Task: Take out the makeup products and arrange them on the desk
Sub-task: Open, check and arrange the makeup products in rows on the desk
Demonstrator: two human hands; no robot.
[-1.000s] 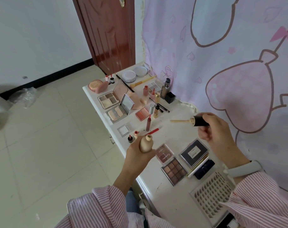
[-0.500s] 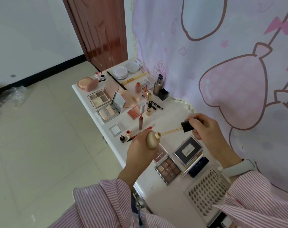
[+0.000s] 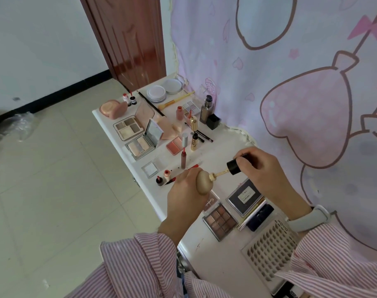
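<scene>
Above the near half of the white worktop [image 3: 207, 250], my left hand [image 3: 184, 197] grips a beige bottle [image 3: 203, 182], tilted with its neck pointing right. My right hand [image 3: 261, 168] pinches the black cap [image 3: 233, 167], and the wand [image 3: 221, 173] on the cap sits partly inside the bottle's neck. Both hands are raised off the worktop, close together.

Below them lie a brown eyeshadow palette [image 3: 219, 220], a dark boxed compact [image 3: 245, 197] and a lash tray [image 3: 269, 254]. Further away, more makeup is spread out: open pale palettes [image 3: 128, 127], a blush duo [image 3: 174, 145], a lip gloss tube [image 3: 184, 159], a gold tube [image 3: 194, 143], a brush [image 3: 175, 101] and two round compacts [image 3: 156, 93]. A pink cartoon curtain [image 3: 290, 82] hangs on the right; a wooden door [image 3: 127, 39] stands beyond the worktop.
</scene>
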